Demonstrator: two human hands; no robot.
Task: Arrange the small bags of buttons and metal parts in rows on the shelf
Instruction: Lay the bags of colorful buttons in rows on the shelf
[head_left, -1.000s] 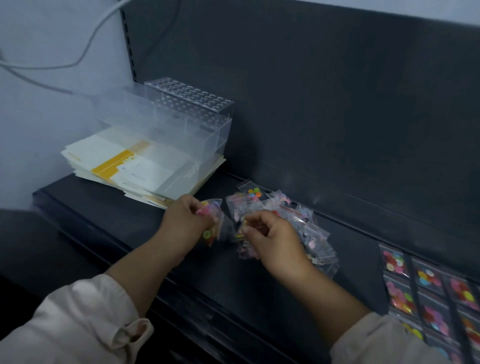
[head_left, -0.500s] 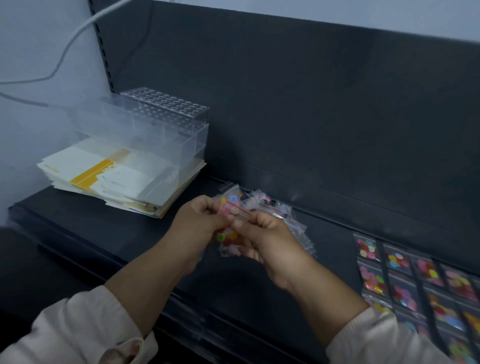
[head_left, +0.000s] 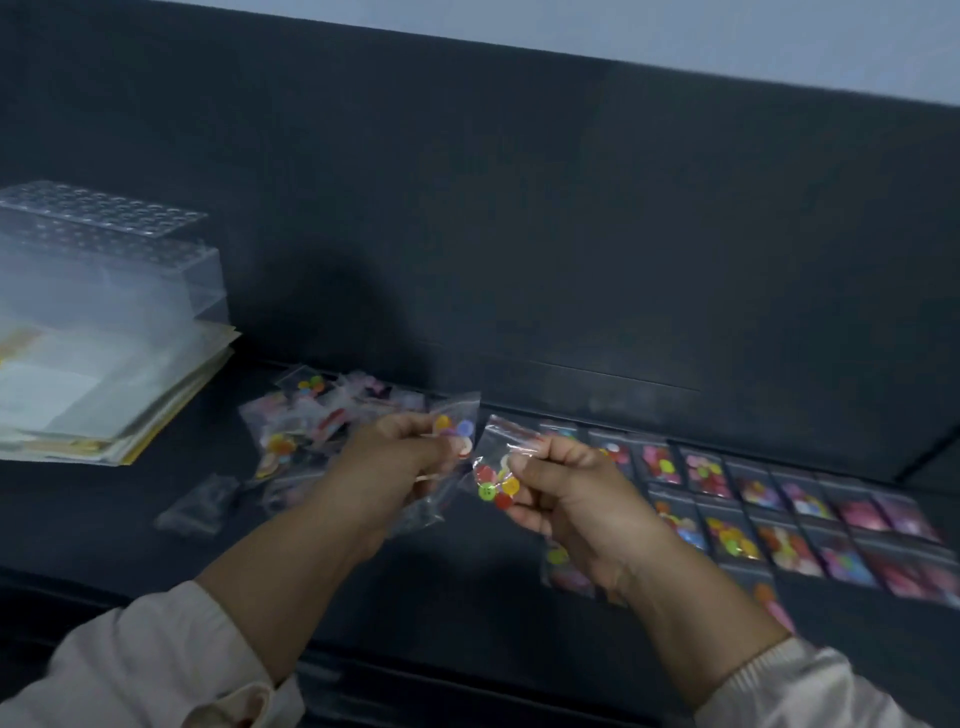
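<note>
My right hand (head_left: 574, 499) pinches a small clear bag of coloured buttons (head_left: 496, 475) above the dark shelf (head_left: 467, 587). My left hand (head_left: 387, 460) grips several more small button bags (head_left: 453, 428), held just left of it. A loose pile of button bags (head_left: 304, 423) lies on the shelf behind my left hand. One dark little bag (head_left: 200, 501) lies apart at the pile's left. Rows of laid-out button bags (head_left: 769, 514) fill the shelf to the right, partly hidden by my right wrist.
A clear plastic box (head_left: 104, 270) sits on a stack of papers and cards (head_left: 124, 410) at the shelf's left end. The dark back panel (head_left: 571, 234) rises behind the shelf. The shelf's front edge (head_left: 415, 680) runs below my forearms.
My hands have drawn apart, each with its own bags, and shifted right of the pile. The view has swung right, so more of the laid-out rows show.
</note>
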